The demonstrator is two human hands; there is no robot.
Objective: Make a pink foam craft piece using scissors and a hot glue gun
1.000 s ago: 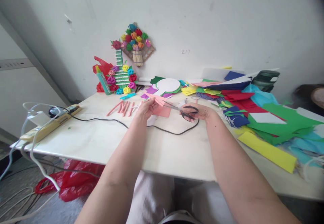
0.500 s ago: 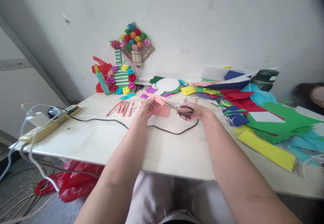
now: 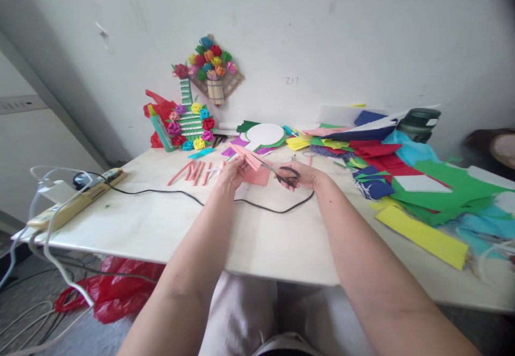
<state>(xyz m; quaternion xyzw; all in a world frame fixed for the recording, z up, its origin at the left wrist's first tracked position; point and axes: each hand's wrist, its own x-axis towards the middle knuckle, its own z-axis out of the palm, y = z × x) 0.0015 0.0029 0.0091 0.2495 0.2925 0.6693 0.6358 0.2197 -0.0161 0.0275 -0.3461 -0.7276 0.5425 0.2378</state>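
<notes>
My left hand is closed on a folded pink foam sheet, holding it just above the white table. In my right hand are black-handled scissors; the fingers are through the handles and the blades point left into the pink sheet. More of the pink sheet lies flat under the blades. Several cut pink strips lie on the table left of my left hand.
A black cable loops under my hands to a power strip at the left edge. Coloured foam sheets pile up on the right. Paper-flower crafts stand against the wall. A red bag lies on the floor.
My right hand and the scissors have slid left toward the pink sheet, and the blades have closed further into it. The left hand has stayed in place.
</notes>
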